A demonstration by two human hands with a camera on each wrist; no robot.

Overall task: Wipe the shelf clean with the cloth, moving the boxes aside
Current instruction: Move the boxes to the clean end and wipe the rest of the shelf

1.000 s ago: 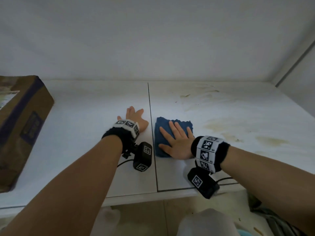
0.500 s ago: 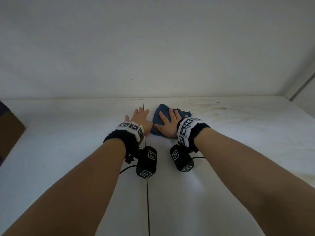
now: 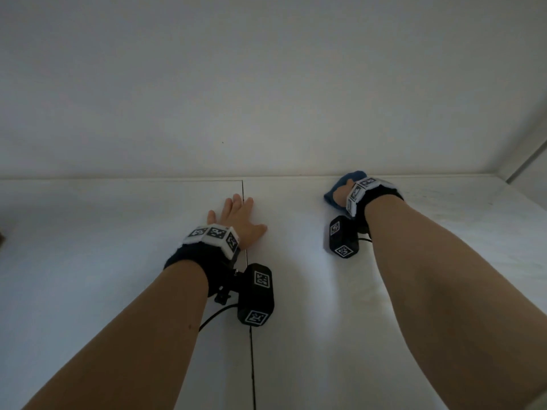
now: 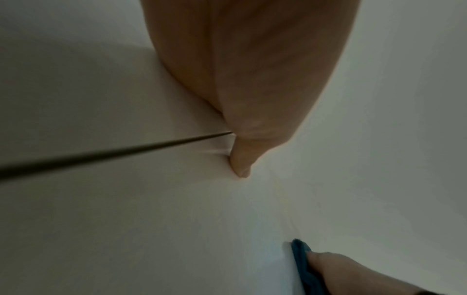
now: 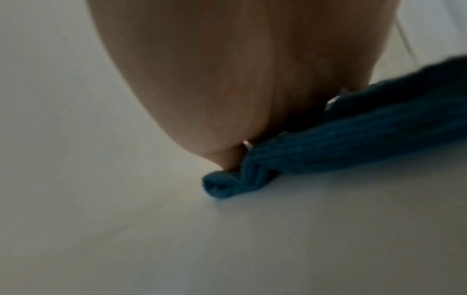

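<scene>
Now | right hand (image 3: pixel 343 192) presses cloth (image 3: pixel 353 176) flat on shelf (image 3: pixel 296 321) at the back wall, fingers hidden | left hand (image 3: pixel 238 216) flat, fingers spread, on shelf seam (image 3: pixel 252 365), apart from cloth

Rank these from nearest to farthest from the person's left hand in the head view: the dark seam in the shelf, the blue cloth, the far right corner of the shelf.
1. The seam, under the left hand's fingers.
2. The blue cloth, rightward under the right hand.
3. The far right corner.

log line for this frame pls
phase: wiping | right hand: pressing blue cloth at shelf back edge | left hand: flat on shelf, over seam
</scene>
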